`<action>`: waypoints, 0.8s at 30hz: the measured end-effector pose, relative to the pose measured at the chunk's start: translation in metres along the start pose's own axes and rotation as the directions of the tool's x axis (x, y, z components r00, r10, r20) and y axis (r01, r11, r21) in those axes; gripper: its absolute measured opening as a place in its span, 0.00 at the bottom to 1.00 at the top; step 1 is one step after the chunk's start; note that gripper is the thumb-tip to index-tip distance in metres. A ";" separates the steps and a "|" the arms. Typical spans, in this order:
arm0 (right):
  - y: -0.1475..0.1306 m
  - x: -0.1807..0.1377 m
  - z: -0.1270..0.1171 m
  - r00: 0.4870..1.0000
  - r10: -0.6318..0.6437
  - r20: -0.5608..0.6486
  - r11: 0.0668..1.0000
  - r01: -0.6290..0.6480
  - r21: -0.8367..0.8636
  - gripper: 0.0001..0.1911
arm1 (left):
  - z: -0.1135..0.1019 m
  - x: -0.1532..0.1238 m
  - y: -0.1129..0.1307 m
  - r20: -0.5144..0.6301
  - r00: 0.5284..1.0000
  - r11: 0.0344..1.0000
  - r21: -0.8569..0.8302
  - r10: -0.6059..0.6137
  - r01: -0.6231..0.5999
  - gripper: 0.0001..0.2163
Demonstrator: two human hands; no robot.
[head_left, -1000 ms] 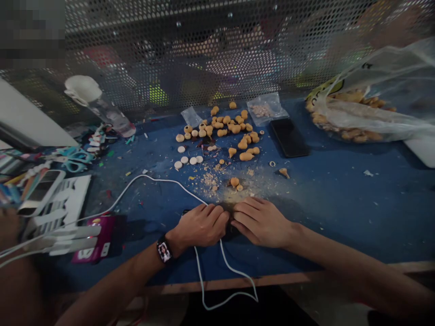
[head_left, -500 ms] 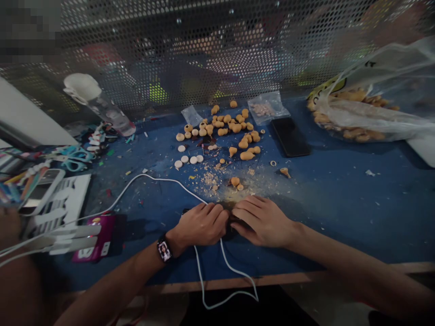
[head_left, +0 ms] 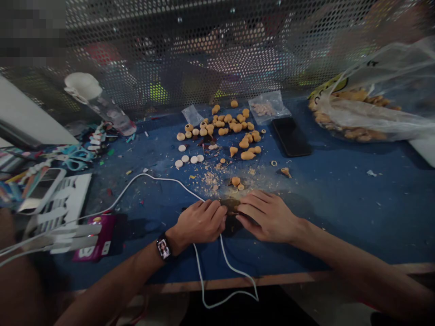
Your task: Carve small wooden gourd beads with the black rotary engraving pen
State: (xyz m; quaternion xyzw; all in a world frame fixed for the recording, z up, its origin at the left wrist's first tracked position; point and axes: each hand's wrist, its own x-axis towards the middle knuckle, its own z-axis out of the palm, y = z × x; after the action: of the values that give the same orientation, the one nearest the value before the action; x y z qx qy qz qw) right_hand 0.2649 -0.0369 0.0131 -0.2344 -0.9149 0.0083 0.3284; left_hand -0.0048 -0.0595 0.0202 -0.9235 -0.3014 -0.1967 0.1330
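Two hands, my left hand [head_left: 200, 222] and my right hand [head_left: 268, 216], press together around a dark lump [head_left: 231, 207] on the counter [head_left: 340, 217]. Four white discs [head_left: 189, 159] and one phone [head_left: 291, 136] lie beyond.

Room for a hand on the blue workbench [head_left: 343, 213] right of the right hand [head_left: 268, 216]. White cable [head_left: 170, 180] crosses the left side; orange pieces [head_left: 222, 131], black smartphone [head_left: 291, 136], plastic bag [head_left: 370, 113] and perforated metal mesh [head_left: 217, 50] block ahead.
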 end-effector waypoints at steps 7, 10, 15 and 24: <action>0.004 0.003 -0.008 0.999 -0.026 -0.037 0.999 0.025 -0.026 0.06 | -0.001 0.000 -0.007 -0.041 0.999 0.999 -0.021 -0.035 0.034 0.11; 0.008 0.004 -0.010 0.998 -0.024 -0.059 0.999 0.022 -0.029 0.06 | -0.001 -0.001 -0.015 -0.054 0.997 0.998 -0.020 -0.057 0.056 0.10; 0.014 0.003 -0.008 0.995 0.003 -0.101 0.999 -0.007 -0.041 0.04 | -0.001 -0.004 -0.024 -0.059 0.993 0.995 -0.022 -0.098 0.097 0.10; 0.023 0.000 0.000 0.993 0.049 -0.108 0.998 -0.054 -0.038 0.06 | 0.003 -0.010 -0.033 -0.016 0.987 0.986 -0.051 -0.161 0.160 0.10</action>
State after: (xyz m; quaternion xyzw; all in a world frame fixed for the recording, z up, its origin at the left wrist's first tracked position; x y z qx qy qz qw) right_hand 0.2746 -0.0167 0.0094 -0.2648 -0.8896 -0.0147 0.3719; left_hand -0.0313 -0.0378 0.0177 -0.8972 -0.3685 -0.2234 0.0968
